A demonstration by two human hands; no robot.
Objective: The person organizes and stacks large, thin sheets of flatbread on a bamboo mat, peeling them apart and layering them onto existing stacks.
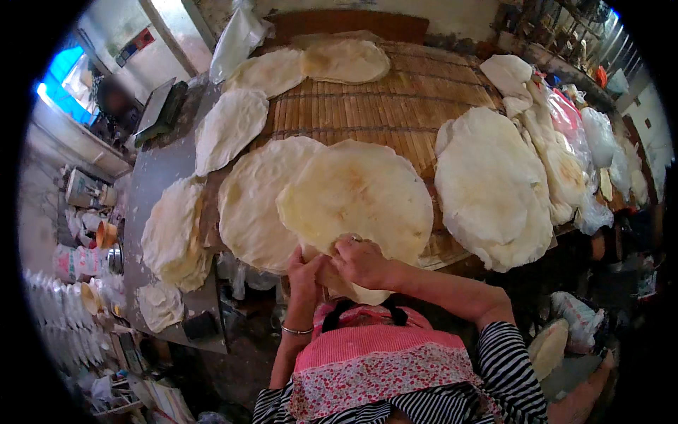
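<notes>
A large, thin round flatbread (365, 196) with brown patches lies in front of me, its near edge hanging over the table's front toward my apron. At that edge my left hand (306, 275) grips the sheet, thumb on top. Just to its right, my right hand (363, 262) has its fingers curled onto the same edge. The fingertips are partly hidden, so the exact pinch is unclear. Beneath the sheet and to its left is a paler flatbread (259, 206). A stack of flatbreads (492, 185) sits to the right.
The slatted bamboo mat (360, 111) covers the tabletop. More flatbreads (347, 61) lie along its far side. On the left, a grey side table (164, 153) bears another flatbread stack (175, 233) and a small dark block (200, 325). Plastic bags (598, 138) crowd the right edge.
</notes>
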